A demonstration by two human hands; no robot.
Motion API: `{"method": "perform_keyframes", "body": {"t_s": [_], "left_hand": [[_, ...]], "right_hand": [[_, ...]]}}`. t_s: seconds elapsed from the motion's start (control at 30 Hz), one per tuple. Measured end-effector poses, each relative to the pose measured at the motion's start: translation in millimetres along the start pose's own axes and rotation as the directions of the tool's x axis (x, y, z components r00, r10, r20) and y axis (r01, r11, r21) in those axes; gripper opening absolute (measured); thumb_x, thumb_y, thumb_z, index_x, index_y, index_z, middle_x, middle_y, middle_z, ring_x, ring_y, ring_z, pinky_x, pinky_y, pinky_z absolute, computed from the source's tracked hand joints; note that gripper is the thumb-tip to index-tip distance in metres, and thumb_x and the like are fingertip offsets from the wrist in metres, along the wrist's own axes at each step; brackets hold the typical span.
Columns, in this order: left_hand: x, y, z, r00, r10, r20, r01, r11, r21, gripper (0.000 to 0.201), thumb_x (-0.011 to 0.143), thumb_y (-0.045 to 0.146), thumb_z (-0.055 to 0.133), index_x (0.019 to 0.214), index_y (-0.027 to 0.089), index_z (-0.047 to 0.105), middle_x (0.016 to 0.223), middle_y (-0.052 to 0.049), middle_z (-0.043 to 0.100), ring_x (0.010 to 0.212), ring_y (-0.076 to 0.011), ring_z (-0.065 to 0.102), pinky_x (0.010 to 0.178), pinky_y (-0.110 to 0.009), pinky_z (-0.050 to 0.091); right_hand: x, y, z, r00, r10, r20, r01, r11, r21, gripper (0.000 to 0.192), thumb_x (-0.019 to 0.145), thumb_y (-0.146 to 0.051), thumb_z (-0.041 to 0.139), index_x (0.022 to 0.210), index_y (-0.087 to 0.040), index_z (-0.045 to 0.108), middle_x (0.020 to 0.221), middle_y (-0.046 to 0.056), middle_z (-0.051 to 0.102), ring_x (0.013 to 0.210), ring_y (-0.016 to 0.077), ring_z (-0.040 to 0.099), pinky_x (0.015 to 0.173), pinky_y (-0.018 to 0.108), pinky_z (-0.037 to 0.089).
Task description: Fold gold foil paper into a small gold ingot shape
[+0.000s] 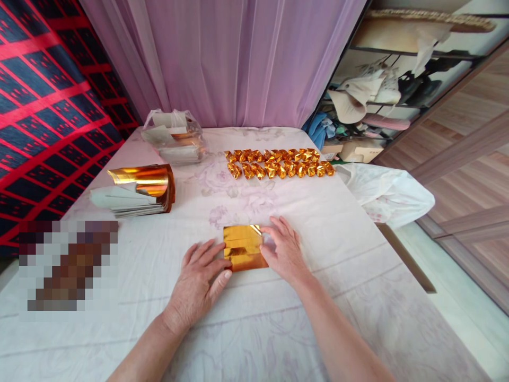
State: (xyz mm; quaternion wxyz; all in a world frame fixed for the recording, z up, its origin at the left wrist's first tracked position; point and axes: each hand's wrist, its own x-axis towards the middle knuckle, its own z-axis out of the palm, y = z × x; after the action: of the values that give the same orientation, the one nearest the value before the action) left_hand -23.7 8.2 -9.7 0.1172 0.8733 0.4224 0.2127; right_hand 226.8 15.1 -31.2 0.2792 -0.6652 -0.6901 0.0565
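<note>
A shiny gold foil paper sheet [243, 248] lies flat on the table in front of me. My left hand [202, 276] rests at its left edge, fingers spread, with fingertips touching the foil. On the opposite side, my right hand [285, 252] is also open, its thumb and index finger at the right edge and upper right corner. That corner shows a bright, pale strip, perhaps a small bend or a reflection. Neither hand has its fingers wrapped around anything.
Two rows of folded gold foil pieces [278, 168] stand farther back. At left lies a stack of curled gold sheets [147, 183], behind it a clear plastic bag [181, 154] of similar sheets. A white bag [393, 193] sits beyond the table's right edge, near a shelf [417, 103].
</note>
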Motion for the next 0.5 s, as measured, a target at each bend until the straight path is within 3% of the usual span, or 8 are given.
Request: {"method": "perform_keyframes", "body": {"t_s": [0.17,0.37,0.5], "left_hand": [[0.6,0.2,-0.4,1.0,-0.002,0.014,0.002,1.0,0.002,0.029,0.099,0.039,0.045,0.105,0.031,0.071,0.134,-0.005,0.064,0.133,-0.0305,0.048,0.108,-0.06,0.033],[0.7,1.0,-0.9,1.0,0.008,0.017,-0.008,1.0,0.022,0.027,0.098,0.039,0.046,0.105,0.03,0.071,0.134,-0.005,0.063,0.132,-0.0308,0.048,0.108,-0.059,0.034],[-0.7,2.5,-0.1,1.0,0.028,-0.015,-0.026,0.997,0.071,0.025,0.096,0.039,0.05,0.106,0.029,0.071,0.144,-0.006,0.055,0.134,-0.0318,0.046,0.109,-0.057,0.034]], "right_hand": [[2.5,-2.3,-2.2,0.999,0.032,0.001,-0.032,0.994,0.1,0.024,0.074,-0.017,0.062,0.096,-0.024,0.065,0.129,0.008,0.064,0.136,0.0319,0.043,0.104,0.055,0.037],[3.0,-1.0,-3.9,0.999,-0.004,-0.046,0.012,0.982,0.187,0.01,0.077,-0.018,0.06,0.085,-0.024,0.062,0.11,0.006,0.072,0.129,0.0294,0.051,0.102,0.05,0.039],[3.8,-1.2,-5.1,0.997,-0.017,-0.079,0.037,0.966,0.257,0.006,0.079,-0.02,0.057,0.082,-0.025,0.058,0.081,0.002,0.071,0.09,0.0223,0.068,0.091,0.042,0.049]]}}
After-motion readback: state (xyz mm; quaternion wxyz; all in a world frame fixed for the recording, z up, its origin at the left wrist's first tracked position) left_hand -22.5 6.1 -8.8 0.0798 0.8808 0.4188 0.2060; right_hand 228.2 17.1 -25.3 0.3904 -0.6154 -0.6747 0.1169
